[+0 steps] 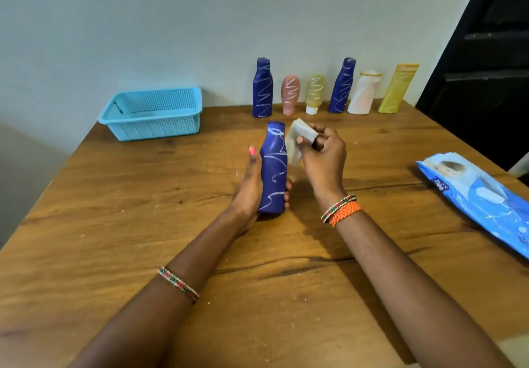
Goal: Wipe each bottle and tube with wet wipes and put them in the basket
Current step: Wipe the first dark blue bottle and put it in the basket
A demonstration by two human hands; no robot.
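Blue bottle (273, 168) (chalk-marked), left fingers (287, 195) around

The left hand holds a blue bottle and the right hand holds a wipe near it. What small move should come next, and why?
Probably the right hand should press the folded wet wipe onto the neck of the blue bottle and rub downward. White scribble marks cover the bottle, the left hand grips it upright on the table, and the wipe sits just beside its shoulder.
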